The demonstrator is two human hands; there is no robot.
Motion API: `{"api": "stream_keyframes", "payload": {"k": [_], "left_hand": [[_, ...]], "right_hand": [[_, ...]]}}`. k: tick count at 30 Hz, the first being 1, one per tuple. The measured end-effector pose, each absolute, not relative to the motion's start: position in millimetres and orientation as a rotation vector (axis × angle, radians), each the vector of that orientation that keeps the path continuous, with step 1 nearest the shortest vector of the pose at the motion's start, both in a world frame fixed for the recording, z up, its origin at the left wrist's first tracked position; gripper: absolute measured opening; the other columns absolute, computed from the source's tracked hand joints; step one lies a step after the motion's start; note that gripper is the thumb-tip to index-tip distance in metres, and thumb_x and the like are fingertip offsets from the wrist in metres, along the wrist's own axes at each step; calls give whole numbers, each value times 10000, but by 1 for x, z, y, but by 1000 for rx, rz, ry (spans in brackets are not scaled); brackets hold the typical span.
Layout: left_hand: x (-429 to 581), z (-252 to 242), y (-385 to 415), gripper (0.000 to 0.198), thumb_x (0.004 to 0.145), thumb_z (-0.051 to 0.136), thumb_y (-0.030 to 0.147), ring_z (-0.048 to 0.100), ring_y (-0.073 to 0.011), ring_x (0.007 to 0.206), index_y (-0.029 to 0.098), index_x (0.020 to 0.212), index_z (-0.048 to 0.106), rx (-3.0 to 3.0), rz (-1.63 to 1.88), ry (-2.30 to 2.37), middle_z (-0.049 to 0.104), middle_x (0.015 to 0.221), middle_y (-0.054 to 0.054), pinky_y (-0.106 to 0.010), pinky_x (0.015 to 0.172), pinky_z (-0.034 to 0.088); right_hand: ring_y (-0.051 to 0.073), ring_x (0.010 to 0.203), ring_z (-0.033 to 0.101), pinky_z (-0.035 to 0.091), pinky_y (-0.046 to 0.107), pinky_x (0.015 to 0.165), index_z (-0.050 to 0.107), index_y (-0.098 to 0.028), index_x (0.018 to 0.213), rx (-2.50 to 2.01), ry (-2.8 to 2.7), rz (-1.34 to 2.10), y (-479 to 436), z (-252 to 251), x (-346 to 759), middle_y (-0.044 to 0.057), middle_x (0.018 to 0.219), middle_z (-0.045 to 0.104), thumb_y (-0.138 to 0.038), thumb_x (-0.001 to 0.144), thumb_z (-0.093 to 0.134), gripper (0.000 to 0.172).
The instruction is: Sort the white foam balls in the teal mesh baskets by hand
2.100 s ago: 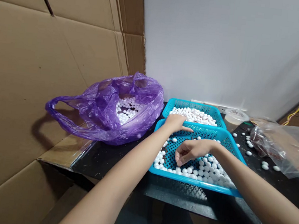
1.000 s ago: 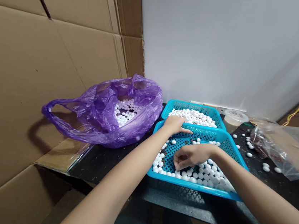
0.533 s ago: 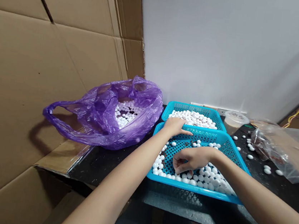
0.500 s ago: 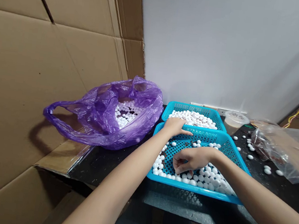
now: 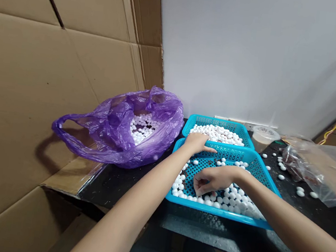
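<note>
The right hand (image 5: 212,178) has edged toward the near rim of the turquoise plastic mesh tray (image 5: 215,212), fingers half-curled over round white foam balls (image 5: 226,199), hold unclear; the open, empty left hand (image 5: 197,142) rests on its far rim, where a slip could spill balls onto the black tabletop (image 5: 327,219).

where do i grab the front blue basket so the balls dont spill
Probably grip the front turquoise plastic basket by its solid near rim, one hand toward each corner, coming from your side and above. That edge faces you, while the far rim sits close against the second basket. It looks shallow with loose white balls on its mesh floor, so keep it level.
</note>
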State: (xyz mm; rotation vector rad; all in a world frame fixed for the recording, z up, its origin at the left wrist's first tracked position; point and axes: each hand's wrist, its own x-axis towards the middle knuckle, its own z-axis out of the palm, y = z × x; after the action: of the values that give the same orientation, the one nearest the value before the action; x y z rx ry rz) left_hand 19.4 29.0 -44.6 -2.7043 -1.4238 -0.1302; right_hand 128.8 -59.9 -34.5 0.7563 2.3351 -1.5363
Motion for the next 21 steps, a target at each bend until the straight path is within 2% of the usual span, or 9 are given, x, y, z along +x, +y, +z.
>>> {"api": "stream_keyframes", "payload": {"k": [8, 12, 16, 21], "left_hand": [[19, -44, 28, 646, 610, 395, 750, 573, -228, 800, 177, 859, 561, -2708, -127, -1409, 635, 882, -75, -267, 628, 383], [18, -44, 29, 663, 608, 364, 766, 576, -231, 805, 178, 843, 559, -2696, -127, -1405, 636, 866, -76, -262, 626, 381], [16, -44, 30, 675, 619, 332, 771, 581, -235, 807, 175, 829, 565, -2690, -128, -1424, 634, 850, -87, -266, 634, 384], [15, -43, 29, 684, 595, 346, 783, 583, -249, 827, 183, 836, 569, -2687, -129, -1435, 637, 864, -88, -273, 636, 390]], "right_hand": [[63, 559, 442, 356, 169, 483, 535, -118, 840, 711, 2480, -1489, -55, -38, 128, -9, 688, 511, -338, 732, 606, 255], [80, 603, 480, 382, 176, 513, 547, -130, 850, 727, 2472, -1500, -54, -40, 128, 3, 728, 552, -338, 701, 637, 272], [85, 594, 504, 420, 185, 498, 565, -136, 852, 724, 2401, -1577, -55, -39, 128, 14, 765, 566, -344, 739, 586, 237], [64, 529, 504, 450, 187, 504, 582, -132, 846, 740, 2339, -1645, -55, -39, 127, -5, 699, 535, -395, 783, 516, 278]]}}
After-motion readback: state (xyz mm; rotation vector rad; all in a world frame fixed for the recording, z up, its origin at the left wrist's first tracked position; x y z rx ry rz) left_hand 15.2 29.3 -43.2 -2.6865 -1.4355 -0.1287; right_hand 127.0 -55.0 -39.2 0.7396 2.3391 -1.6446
